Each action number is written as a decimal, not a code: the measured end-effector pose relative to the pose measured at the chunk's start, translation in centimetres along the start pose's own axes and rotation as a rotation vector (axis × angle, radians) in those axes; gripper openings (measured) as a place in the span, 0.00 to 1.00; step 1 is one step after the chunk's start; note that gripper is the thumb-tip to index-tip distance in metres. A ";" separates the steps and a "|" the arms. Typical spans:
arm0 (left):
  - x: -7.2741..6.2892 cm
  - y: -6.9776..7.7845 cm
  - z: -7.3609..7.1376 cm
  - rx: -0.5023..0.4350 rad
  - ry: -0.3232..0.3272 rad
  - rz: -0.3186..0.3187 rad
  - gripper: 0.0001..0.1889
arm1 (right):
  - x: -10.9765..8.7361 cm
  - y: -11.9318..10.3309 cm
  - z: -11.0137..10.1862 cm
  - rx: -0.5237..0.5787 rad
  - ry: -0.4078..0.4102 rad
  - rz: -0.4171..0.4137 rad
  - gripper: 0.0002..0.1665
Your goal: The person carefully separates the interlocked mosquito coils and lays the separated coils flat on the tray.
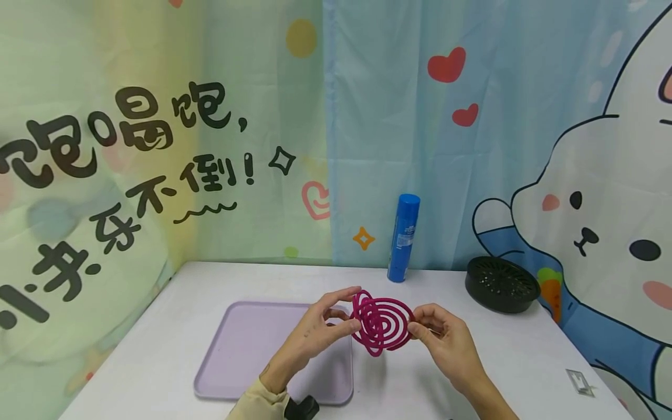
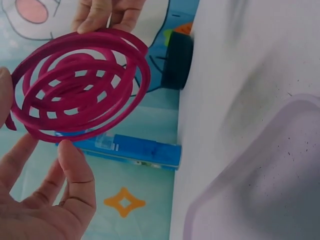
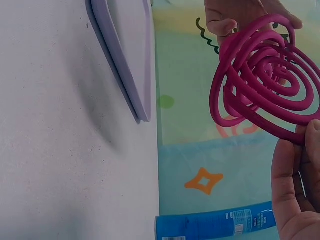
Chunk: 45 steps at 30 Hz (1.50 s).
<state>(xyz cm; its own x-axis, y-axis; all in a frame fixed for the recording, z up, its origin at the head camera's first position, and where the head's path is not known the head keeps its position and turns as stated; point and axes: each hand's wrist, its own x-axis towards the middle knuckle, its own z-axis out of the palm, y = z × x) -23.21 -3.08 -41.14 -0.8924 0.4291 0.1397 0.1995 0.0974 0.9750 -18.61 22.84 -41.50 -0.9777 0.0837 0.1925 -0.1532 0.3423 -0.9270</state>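
Between both hands, raised over the table, is a magenta mosquito coil [image 1: 385, 324] whose rings overlap and partly stand apart into two layers. My left hand [image 1: 318, 328] holds its left side, thumb at the near edge and index finger stretched along the top. On the other side, my right hand [image 1: 444, 341] pinches the outer ring between thumb and fingers. The left wrist view has the coil [image 2: 75, 131] tilted, with the thumb tip right at its rim. In the right wrist view, the layers of the coil [image 3: 260, 111] spread apart at the left hand's side.
A lilac tray [image 1: 226, 361] lies on the white table beneath the left arm. At the back stands a blue spray can [image 1: 403, 239]. Back right sits a round black perforated holder [image 1: 501, 284], and a small metal piece [image 1: 580, 382] lies near the right edge. Printed curtains hang behind.
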 end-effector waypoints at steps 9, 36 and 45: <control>-0.3 0.0 -0.1 0.035 -0.007 0.014 0.28 | -0.1 -0.1 0.1 0.008 0.007 0.016 0.12; 0.0 -1.2 -0.3 -0.005 0.046 0.142 0.11 | 0.0 -0.3 0.7 0.126 -0.100 0.122 0.12; 0.0 -1.8 -0.8 -0.078 -0.008 0.141 0.10 | 0.0 -0.4 0.5 0.159 -0.147 0.145 0.13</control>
<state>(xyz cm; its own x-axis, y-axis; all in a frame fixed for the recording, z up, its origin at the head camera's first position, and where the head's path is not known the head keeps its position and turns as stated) -23.89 -3.94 -42.77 -0.8546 0.4407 0.2747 0.2900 -0.0338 0.9564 -18.62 22.22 -41.26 -0.9997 -0.0195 0.0155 -0.0189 0.1842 -0.9827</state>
